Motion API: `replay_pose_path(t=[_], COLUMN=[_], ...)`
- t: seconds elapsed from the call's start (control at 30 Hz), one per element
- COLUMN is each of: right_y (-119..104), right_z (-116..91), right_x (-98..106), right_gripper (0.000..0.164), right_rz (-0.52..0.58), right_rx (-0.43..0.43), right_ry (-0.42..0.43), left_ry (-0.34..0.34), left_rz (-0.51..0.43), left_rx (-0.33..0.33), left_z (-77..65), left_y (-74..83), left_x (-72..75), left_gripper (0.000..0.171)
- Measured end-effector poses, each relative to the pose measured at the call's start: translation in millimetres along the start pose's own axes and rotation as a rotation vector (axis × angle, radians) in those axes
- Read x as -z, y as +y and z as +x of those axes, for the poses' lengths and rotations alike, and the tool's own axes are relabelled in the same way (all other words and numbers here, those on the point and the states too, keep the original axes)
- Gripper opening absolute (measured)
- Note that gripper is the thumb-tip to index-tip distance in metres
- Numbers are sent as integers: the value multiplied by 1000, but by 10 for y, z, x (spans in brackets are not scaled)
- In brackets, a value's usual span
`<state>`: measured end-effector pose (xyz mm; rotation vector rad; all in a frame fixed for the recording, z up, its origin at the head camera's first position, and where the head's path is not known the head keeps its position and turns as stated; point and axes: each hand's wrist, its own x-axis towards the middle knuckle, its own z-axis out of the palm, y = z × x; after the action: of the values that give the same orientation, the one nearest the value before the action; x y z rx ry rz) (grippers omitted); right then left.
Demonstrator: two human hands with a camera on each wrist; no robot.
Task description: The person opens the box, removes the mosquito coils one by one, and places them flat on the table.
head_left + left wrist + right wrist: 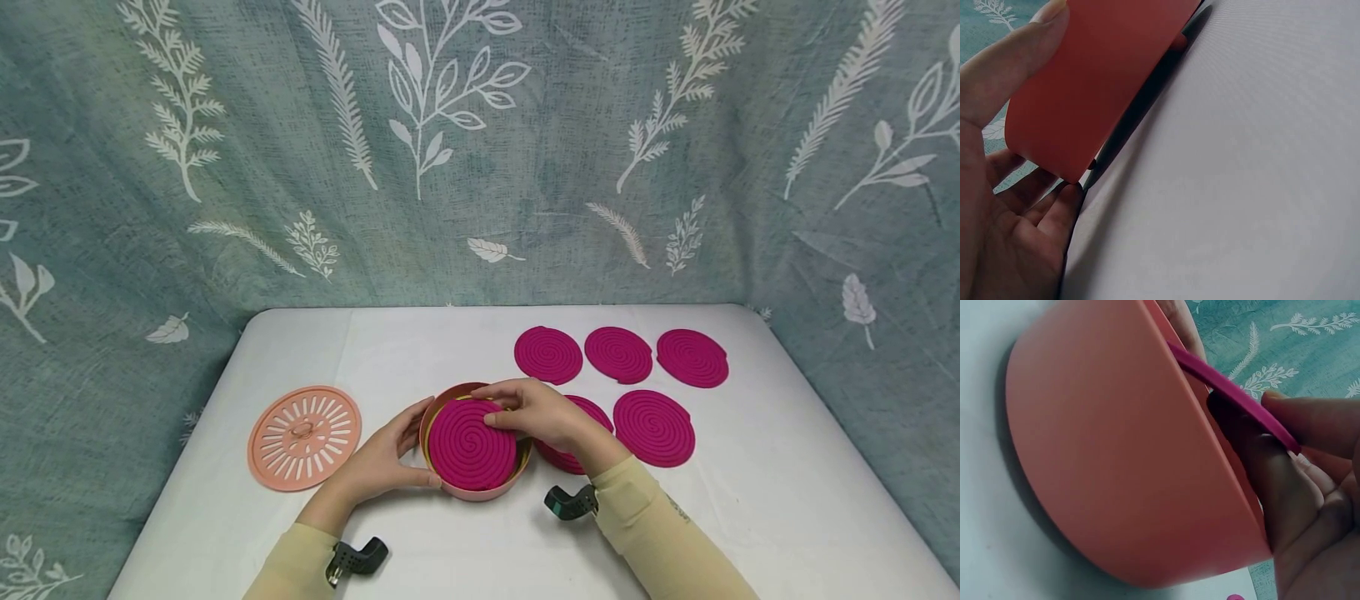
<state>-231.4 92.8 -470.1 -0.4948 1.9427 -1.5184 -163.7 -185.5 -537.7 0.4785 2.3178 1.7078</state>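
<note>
A round pink coil holder (482, 493) stands on the table, with a yellowish inner edge showing. My left hand (386, 457) holds it by its left side, fingers behind and thumb at the front; the left wrist view has the holder's wall (1091, 75) between thumb and fingers. Between the thumb and fingers of my right hand (542, 414) is the right edge of a magenta mosquito coil (471, 446). That coil lies tilted across the holder's opening. Edge-on in the right wrist view, the coil (1235, 394) dips past the rim at its far end.
A pink slotted lid (262, 450) with a small knob lies left of the holder. Several more coils, among them one at the back (547, 354) and one nearer (654, 427), lie flat on the right. Leaf-patterned fabric (480, 167) hangs behind the white table (772, 517).
</note>
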Motion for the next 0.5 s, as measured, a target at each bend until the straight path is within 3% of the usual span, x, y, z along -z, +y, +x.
replay_pose_path(t=[0.27, 0.5], right_y=[-16, 35], right_z=[-49, -68], right_x=[18, 43], right_gripper=[45, 44], right_rz=[57, 105], right_rx=[18, 37], right_ry=[34, 118], left_ry=[-4, -2], left_rz=[-6, -20], left_rx=[-22, -31], left_z=[8, 3], left_y=[-9, 0], left_x=[-7, -2], left_gripper=[114, 114])
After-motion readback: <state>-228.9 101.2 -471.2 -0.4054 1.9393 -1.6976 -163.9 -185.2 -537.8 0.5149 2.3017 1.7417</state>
